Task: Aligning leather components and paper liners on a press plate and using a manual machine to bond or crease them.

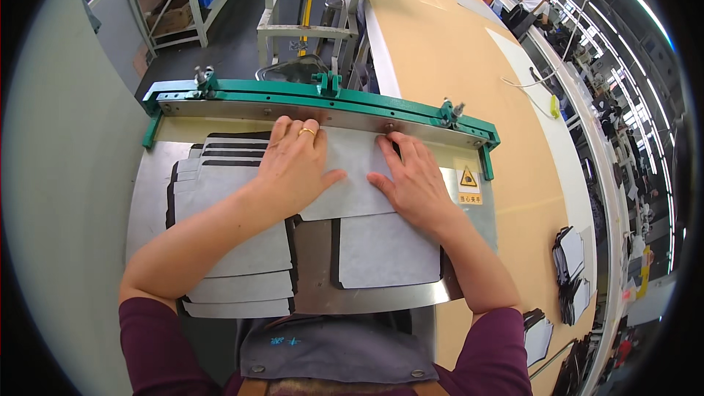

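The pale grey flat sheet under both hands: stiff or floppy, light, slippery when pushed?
Probably light: the pale grey flat sheet looks thin. Likely flexible but not limp, as it lies flat, near edge straight, under the left hand and right hand. It may slide easily, since a smooth, shiny silver metal plate shows along its near edge.

Bare left hand (292, 165), palm down: fingers pointing forward and close together, thumb out toward the right. A narrow gold-coloured metal ring (307, 131) on one finger. Bare right hand (412, 180): also palm down, fingers forward, thumb angled inward, well apart from the left. Fingertips foreshortened; both sets of fingers look slightly bent. Bare left forearm (202, 229) and bare right forearm (478, 260) slant inward from dark purple fabric sleeves (161, 345); elbows wide.
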Available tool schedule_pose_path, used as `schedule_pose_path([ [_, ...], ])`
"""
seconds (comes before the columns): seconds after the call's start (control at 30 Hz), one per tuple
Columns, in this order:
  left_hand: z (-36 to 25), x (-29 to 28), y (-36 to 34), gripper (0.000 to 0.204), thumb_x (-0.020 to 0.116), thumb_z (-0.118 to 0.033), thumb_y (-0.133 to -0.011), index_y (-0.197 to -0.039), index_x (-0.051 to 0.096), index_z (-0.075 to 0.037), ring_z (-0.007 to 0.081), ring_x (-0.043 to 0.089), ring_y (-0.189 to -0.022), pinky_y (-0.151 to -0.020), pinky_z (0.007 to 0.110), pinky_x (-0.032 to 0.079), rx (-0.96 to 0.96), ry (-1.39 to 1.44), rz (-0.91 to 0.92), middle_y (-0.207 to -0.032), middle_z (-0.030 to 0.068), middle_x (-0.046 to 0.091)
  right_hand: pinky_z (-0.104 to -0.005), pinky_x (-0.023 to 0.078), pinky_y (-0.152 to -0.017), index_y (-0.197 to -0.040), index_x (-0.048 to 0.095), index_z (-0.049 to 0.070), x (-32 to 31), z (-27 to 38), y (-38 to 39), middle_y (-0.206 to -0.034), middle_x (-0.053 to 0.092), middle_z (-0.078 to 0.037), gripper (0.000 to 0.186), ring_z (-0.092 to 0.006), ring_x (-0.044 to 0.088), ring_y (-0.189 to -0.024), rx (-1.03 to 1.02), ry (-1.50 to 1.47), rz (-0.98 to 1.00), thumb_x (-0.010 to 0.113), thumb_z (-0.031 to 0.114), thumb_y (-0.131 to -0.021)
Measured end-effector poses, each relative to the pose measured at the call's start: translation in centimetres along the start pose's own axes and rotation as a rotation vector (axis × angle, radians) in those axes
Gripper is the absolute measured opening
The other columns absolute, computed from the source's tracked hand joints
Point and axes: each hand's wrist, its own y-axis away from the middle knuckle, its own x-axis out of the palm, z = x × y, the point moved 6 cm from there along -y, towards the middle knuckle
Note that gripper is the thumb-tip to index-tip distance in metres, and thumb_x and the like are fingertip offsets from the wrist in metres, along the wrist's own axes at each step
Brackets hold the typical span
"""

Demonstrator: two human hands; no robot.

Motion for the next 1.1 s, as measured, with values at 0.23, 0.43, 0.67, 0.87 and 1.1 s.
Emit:
schedule_pose_path([
  [0.23,3.3,0.0,-0.1,0.04,0.075,-0.035,-0.082,-0.102,0.062,-0.002,0.0295,0.052,-0.106,-0.095,0.042,0.035,-0.284,0.181,0.152,-0.105,0.0135,0.06,-0.0449,0.037,-0.106,-0.136,0.047,-0.003,-0.2,-0.4,0.4,-0.137,0.045,-0.018,0.063,-0.0356,0.043,-0.128,0.021,-0.101,-0.029,0.066,0.035,-0.09],
  [0.43,0.0,-4.6,-2.3,0.023,0.068,-0.013,-0.089,-0.105,0.059,0.002,0.0147,0.061,-0.085,-0.077,0.029,0.047,-0.192,0.79,-0.006,-0.091,0.0098,0.066,-0.0334,0.045,-0.093,-0.116,0.061,0.001,-4.5,-3.6,-1.3,-0.102,0.066,-0.009,0.031,-0.0215,0.061,-0.098,0.154,-0.666,-0.337,0.067,0.02,-0.092],
  [0.67,-4.9,-4.4,0.3,0.028,0.068,-0.019,-0.086,-0.092,0.063,0.008,0.0273,0.065,-0.071,-0.067,0.039,0.05,-0.491,0.9,0.551,-0.074,0.0185,0.065,-0.0216,0.044,-0.076,-0.095,0.064,0.0,-8.0,-4.7,1.7,-0.084,0.065,0.001,0.012,-0.0064,0.057,-0.081,0.261,-0.718,0.042,0.062,0.012,-0.095],
  [0.87,-4.2,-0.6,2.7,0.024,0.07,-0.017,-0.084,-0.081,0.06,0.004,0.0371,0.062,-0.063,-0.06,0.043,0.048,-0.247,0.591,0.248,-0.066,0.0185,0.063,-0.0374,0.045,-0.082,-0.089,0.062,0.003,-2.8,-1.5,4.8,-0.081,0.065,-0.01,0.009,-0.0286,0.059,-0.078,0.064,-0.232,-0.079,0.064,0.012,-0.089],
  [1.1,-3.5,-1.9,4.3,0.024,0.071,-0.02,-0.085,-0.087,0.057,-0.001,0.0365,0.063,-0.083,-0.072,0.045,0.049,-0.267,0.421,0.226,-0.086,0.0155,0.064,-0.0431,0.041,-0.099,-0.114,0.06,0.006,-2.2,0.1,4.6,-0.121,0.059,-0.011,0.028,-0.0311,0.055,-0.111,0.064,-0.2,-0.099,0.065,0.009,-0.086],
])
